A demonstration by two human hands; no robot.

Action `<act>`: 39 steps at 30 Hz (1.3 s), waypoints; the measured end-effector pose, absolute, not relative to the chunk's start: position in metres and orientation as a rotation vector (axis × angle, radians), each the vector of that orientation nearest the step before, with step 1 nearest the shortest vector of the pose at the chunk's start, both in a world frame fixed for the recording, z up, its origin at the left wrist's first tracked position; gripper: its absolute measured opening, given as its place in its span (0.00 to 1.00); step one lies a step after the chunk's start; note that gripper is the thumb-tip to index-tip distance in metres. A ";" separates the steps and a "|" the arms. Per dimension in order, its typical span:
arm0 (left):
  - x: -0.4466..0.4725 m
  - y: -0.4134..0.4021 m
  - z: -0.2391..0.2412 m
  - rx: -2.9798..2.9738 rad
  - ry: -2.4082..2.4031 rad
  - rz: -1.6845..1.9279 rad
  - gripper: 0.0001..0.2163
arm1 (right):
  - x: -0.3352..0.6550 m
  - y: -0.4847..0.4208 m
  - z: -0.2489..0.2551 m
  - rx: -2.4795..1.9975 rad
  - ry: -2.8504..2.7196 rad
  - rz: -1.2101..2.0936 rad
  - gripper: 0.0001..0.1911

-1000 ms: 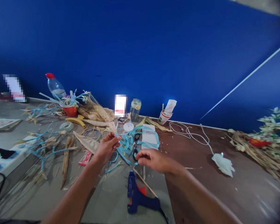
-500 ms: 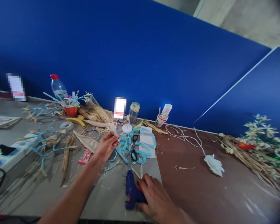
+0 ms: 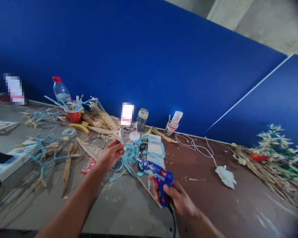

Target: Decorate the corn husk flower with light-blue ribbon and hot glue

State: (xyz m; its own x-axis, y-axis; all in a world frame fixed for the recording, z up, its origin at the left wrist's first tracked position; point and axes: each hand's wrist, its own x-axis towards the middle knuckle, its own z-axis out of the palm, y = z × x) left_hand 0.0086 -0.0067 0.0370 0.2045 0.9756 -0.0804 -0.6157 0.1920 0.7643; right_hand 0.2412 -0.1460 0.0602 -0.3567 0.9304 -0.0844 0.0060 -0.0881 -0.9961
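Note:
My right hand (image 3: 175, 195) is closed round the handle of a blue hot glue gun (image 3: 161, 180), its fingers at the red trigger. The gun is raised off the table, its nozzle pointing left and away from me, and a black cord hangs from its grip. My left hand (image 3: 113, 152) pinches a small pale husk piece (image 3: 120, 133) that sticks up above the fingertips. Just beyond and right of that hand lies a loose heap of light blue ribbon (image 3: 131, 155), with black scissors (image 3: 143, 146) partly hidden in it. A thin wooden stick (image 3: 149, 191) lies under the gun.
Dried husks (image 3: 89, 148), blue-wrapped stems (image 3: 43, 158) and a white power strip (image 3: 13, 158) lie on the left. Behind stand a red tub (image 3: 74, 116), a bottle (image 3: 61, 92), a glass jar (image 3: 142, 117) and a paper cup (image 3: 171, 128). White flowers (image 3: 275, 142) lie far right.
My right hand has taken up the glue gun, which was upright near the table's front, and turned its nozzle toward my left hand. My left hand has hardly moved and keeps its pinch.

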 end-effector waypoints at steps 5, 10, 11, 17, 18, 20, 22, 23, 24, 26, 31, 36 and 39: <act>0.010 -0.007 0.037 0.740 0.687 1.213 0.09 | 0.227 -0.120 0.066 -0.865 -1.193 1.561 0.25; 0.010 -0.008 0.040 0.769 0.704 1.227 0.09 | 0.210 -0.101 0.066 -0.938 -1.182 1.553 0.28; 0.009 -0.008 0.040 0.777 0.710 1.224 0.08 | 0.209 -0.098 0.064 -0.965 -1.167 1.567 0.27; 0.009 -0.007 0.035 0.853 0.752 1.211 0.08 | 0.206 -0.088 0.054 -1.027 -1.135 1.546 0.24; 0.009 -0.007 0.034 0.862 0.755 1.210 0.08 | 0.206 -0.087 0.053 -1.028 -1.144 1.534 0.24; 0.009 -0.006 0.033 0.878 0.761 1.208 0.08 | 0.206 -0.086 0.051 -1.037 -1.174 1.518 0.24; 0.009 -0.006 0.033 0.886 0.769 1.209 0.08 | 0.206 -0.086 0.049 -1.051 -1.215 1.507 0.24; 0.009 -0.006 0.033 0.886 0.769 1.209 0.09 | 0.206 -0.086 0.048 -1.062 -1.236 1.504 0.25; 0.009 -0.006 0.034 0.885 0.768 1.209 0.09 | 0.206 -0.086 0.047 -1.076 -1.249 1.501 0.25; 0.010 -0.006 0.035 0.880 0.765 1.208 0.09 | 0.205 -0.087 0.046 -1.106 -1.260 1.498 0.26; 0.010 -0.006 0.035 0.889 0.765 1.209 0.09 | 0.207 -0.085 0.042 -1.144 -1.293 1.477 0.28; 0.008 -0.005 0.032 0.900 0.769 1.205 0.09 | 0.209 -0.085 0.038 -1.160 -1.334 1.463 0.27; 0.008 -0.005 0.035 0.881 0.779 1.222 0.08 | 0.209 -0.086 0.039 -1.160 -1.338 1.470 0.27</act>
